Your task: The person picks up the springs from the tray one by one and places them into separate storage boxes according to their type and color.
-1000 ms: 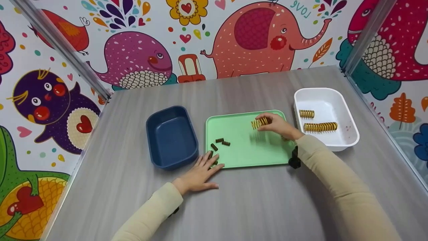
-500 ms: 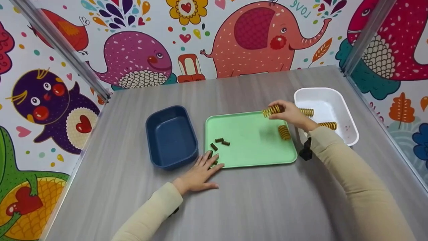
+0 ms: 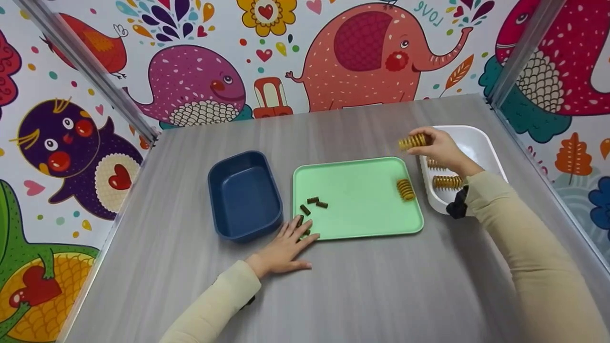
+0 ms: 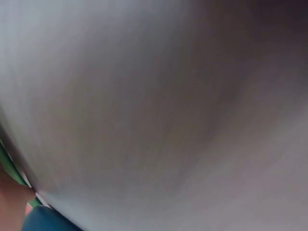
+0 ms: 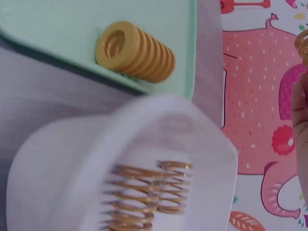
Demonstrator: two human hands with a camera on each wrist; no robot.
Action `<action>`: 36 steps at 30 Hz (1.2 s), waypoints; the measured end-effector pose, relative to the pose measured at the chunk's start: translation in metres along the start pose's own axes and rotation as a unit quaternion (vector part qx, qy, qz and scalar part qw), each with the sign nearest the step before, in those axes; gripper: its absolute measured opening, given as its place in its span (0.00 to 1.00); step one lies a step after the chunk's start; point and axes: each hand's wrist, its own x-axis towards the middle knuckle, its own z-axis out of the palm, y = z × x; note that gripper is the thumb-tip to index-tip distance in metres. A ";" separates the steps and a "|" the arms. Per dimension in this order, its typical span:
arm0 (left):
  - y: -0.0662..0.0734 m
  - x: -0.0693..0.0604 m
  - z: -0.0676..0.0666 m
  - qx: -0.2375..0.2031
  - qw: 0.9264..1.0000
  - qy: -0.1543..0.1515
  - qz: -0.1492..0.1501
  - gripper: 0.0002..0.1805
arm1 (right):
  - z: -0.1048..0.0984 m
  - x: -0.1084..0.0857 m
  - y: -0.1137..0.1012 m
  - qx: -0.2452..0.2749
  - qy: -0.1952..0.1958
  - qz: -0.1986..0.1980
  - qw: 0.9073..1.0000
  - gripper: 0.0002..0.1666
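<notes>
My right hand (image 3: 442, 148) pinches a gold coil spring (image 3: 412, 141) in the air, over the left rim of the white bin (image 3: 486, 143). Inside that bin lie more gold springs (image 3: 447, 182), partly hidden by my arm. Another yellow spring (image 3: 405, 189) rests on the right end of the green tray (image 3: 357, 190); the right wrist view shows this spring (image 5: 136, 52) on its side. My left hand (image 3: 284, 247) lies with fingers spread on the tray's front left corner, touching or covering small dark springs. Several small dark springs (image 3: 305, 209) lie just beyond its fingertips.
A dark blue bin (image 3: 245, 195) stands left of the tray with nothing visible inside. The grey wood-look table (image 3: 343, 295) is bounded by printed panels (image 3: 200, 85) at the back and both sides. In the left wrist view, mostly blurred tabletop (image 4: 154, 115) appears.
My right hand has carried the gold spring up and rightward from above the green tray to the white bin's edge, uncovering the tray's remaining yellow spring. My left hand stays in place.
</notes>
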 end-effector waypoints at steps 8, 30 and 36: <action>0.000 -0.001 0.002 0.002 1.000 0.008 0.002 0.40 | -0.029 -0.005 0.007 -0.023 0.027 0.041 0.999 0.28; 0.004 -0.001 -0.005 -0.006 1.000 0.021 0.020 0.39 | -0.062 -0.020 0.052 -0.084 0.056 0.076 0.992 0.27; 0.003 -0.001 -0.003 -0.001 1.000 0.017 0.017 0.39 | -0.063 -0.020 0.057 -0.162 -0.050 0.111 0.979 0.27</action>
